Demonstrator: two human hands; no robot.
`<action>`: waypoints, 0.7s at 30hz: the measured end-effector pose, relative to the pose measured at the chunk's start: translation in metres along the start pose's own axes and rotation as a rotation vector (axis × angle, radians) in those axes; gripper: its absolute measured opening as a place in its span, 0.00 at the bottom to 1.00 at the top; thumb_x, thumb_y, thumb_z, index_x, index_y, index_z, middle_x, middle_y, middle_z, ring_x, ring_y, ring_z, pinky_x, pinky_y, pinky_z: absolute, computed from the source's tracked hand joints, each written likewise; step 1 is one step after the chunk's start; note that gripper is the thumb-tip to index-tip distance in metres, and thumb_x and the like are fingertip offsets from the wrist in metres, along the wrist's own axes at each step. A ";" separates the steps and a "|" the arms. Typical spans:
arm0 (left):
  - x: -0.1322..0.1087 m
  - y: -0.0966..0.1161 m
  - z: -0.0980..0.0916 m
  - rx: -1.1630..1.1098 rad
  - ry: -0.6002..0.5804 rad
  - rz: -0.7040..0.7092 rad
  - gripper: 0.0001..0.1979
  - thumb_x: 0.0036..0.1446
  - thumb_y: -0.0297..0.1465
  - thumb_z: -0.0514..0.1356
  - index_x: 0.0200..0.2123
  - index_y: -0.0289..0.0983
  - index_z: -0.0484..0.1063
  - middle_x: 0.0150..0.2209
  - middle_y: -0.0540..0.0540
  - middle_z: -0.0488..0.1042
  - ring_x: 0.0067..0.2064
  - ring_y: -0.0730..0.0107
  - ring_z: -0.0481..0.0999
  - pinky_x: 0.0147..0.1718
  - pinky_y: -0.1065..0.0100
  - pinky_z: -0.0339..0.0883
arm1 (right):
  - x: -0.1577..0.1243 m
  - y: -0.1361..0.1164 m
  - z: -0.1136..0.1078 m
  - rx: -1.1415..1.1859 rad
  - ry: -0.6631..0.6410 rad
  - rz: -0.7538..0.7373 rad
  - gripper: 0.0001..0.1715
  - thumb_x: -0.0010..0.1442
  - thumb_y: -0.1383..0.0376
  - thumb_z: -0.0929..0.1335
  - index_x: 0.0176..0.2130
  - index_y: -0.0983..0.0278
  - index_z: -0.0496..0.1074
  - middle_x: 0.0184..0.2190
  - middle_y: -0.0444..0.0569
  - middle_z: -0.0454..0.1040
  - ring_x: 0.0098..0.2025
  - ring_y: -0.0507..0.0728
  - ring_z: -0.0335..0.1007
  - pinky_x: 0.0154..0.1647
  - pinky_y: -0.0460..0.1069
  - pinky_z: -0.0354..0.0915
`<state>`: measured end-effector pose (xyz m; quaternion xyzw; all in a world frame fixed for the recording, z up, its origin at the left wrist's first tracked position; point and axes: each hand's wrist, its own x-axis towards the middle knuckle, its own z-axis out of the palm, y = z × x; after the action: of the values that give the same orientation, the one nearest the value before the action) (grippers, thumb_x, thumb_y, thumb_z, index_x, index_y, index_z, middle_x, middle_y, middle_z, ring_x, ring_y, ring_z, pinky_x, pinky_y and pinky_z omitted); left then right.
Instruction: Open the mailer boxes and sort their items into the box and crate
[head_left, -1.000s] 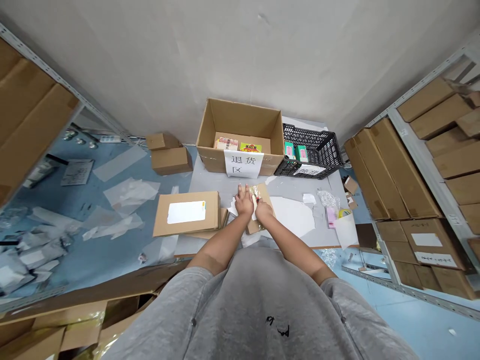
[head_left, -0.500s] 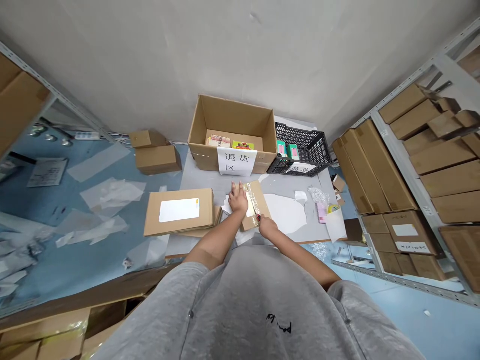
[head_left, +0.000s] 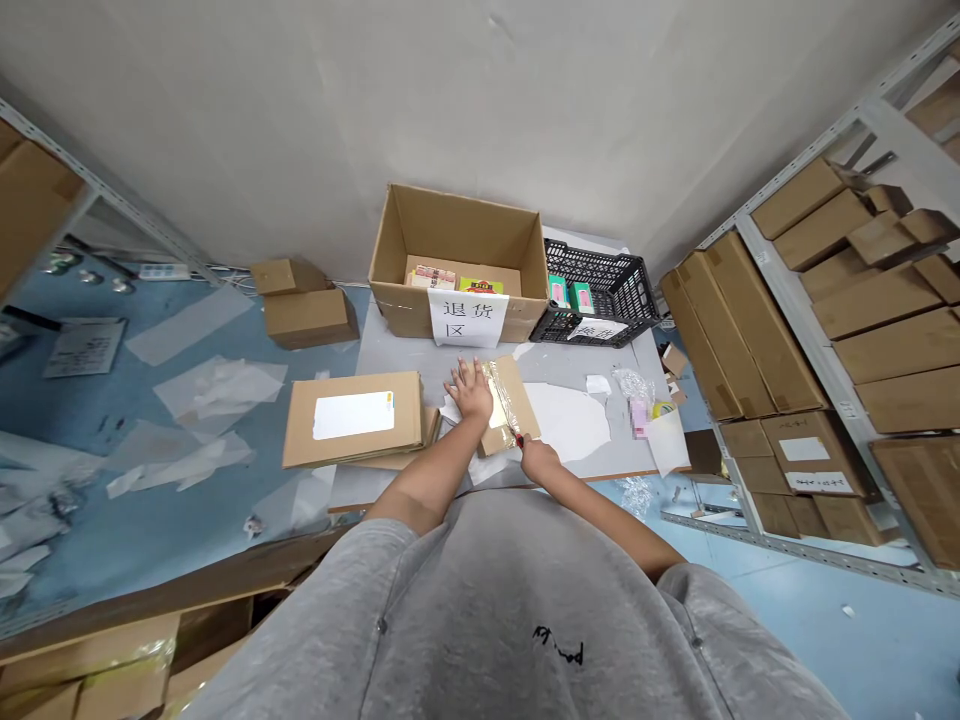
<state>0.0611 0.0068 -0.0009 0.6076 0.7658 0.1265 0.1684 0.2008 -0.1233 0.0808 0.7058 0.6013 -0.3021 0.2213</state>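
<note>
A flat cardboard packet wrapped in shiny transparent tape lies on the grey table top, with something gold showing under the tape. My left hand rests on the table with fingers spread, its thumb side against the packet's left edge. At the packet's near corner is my right hand, gripping a small red-tipped cutter whose body is mostly hidden by the fingers. White paper scraps lie under my left hand's edge.
An open cardboard box with a paper sign holds boxed goods, beside a black plastic crate. A flat cardboard mailer lies to the left. Cardboard-stocked metal shelves stand right, and plastic sheets litter the blue floor.
My hands have moved apart: the left shifted to the packet's left edge, and the right went to its near corner with the red-tipped cutter. The camera view drifted slightly.
</note>
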 end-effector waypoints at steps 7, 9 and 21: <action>0.017 -0.010 -0.011 -0.041 -0.384 0.811 0.37 0.68 0.28 0.55 0.77 0.55 0.61 0.81 0.49 0.55 0.82 0.61 0.48 0.78 0.40 0.36 | 0.002 0.008 -0.003 -0.009 0.012 0.011 0.27 0.72 0.62 0.69 0.67 0.62 0.68 0.57 0.66 0.81 0.59 0.68 0.81 0.56 0.56 0.71; 0.026 -0.008 -0.016 0.018 -0.478 0.897 0.37 0.66 0.33 0.58 0.77 0.56 0.62 0.81 0.50 0.53 0.83 0.60 0.45 0.78 0.40 0.32 | 0.003 0.012 -0.005 -0.011 0.021 0.014 0.27 0.71 0.62 0.69 0.67 0.62 0.69 0.56 0.65 0.82 0.60 0.67 0.81 0.56 0.56 0.71; 0.050 0.015 -0.014 0.205 -0.412 0.706 0.38 0.71 0.53 0.55 0.80 0.53 0.57 0.83 0.39 0.44 0.82 0.40 0.43 0.73 0.30 0.40 | 0.012 0.056 -0.028 0.004 0.106 -0.019 0.30 0.70 0.68 0.68 0.69 0.57 0.69 0.56 0.62 0.83 0.60 0.67 0.80 0.58 0.57 0.70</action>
<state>0.0588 0.0597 0.0127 0.8590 0.4695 -0.0245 0.2029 0.2616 -0.1060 0.0900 0.7155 0.6184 -0.2674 0.1848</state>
